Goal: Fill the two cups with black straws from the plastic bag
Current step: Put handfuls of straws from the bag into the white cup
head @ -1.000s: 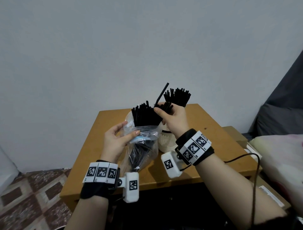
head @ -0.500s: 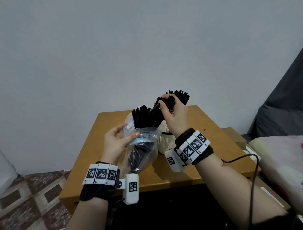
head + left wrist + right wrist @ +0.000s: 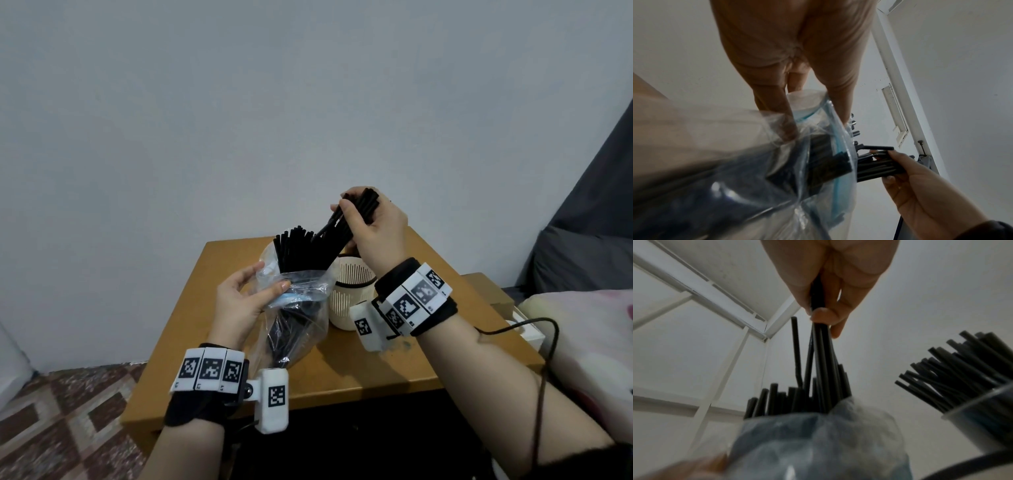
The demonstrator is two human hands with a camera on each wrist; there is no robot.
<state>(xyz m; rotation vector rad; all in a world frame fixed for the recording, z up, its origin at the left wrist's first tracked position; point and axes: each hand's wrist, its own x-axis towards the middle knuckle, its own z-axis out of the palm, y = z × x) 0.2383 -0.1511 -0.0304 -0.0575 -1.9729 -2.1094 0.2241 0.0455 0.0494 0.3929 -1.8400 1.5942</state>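
My left hand pinches the mouth of a clear plastic bag that stands on the wooden table, with several black straws sticking up out of it. My right hand grips a bunch of black straws above the bag, their lower ends still among the bag's straws. A white slotted cup stands just right of the bag. In the right wrist view a second cup holds several straws; in the head view my right hand hides it. The left wrist view shows the bag and the gripped bunch.
A grey wall rises right behind the table. A dark fabric mass and a pale pink cloth lie to the right, with a white box beside the table. A black cable runs from my right wrist. Patterned floor tiles show at the left.
My right hand has closed on a bunch of straws and risen up and to the right, drawing them out of the bag. My left hand keeps its hold on the bag.
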